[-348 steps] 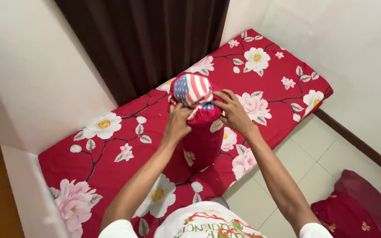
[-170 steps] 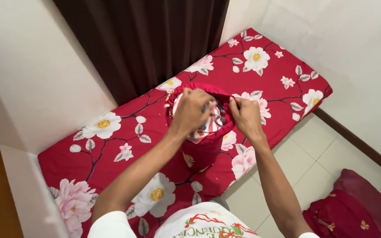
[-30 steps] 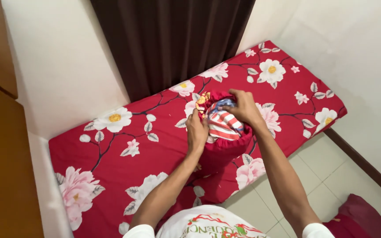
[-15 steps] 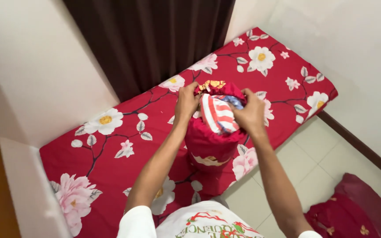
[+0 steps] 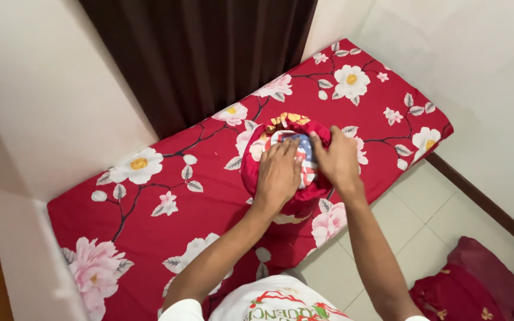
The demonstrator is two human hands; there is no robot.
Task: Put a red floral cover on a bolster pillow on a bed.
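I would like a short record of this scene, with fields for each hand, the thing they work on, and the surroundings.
left hand: lies flat on the top of the bolster, fingers spread over its end
right hand: presses the red cover at the bolster's right side
bolster: stands upright against the mattress edge, striped cloth showing at the open top
red cover: floral, pulled nearly up to the top
mattress: red sheet with white and pink flowers
curtain: dark, behind the mattress
floor: pale tiles, red cloth at the lower right
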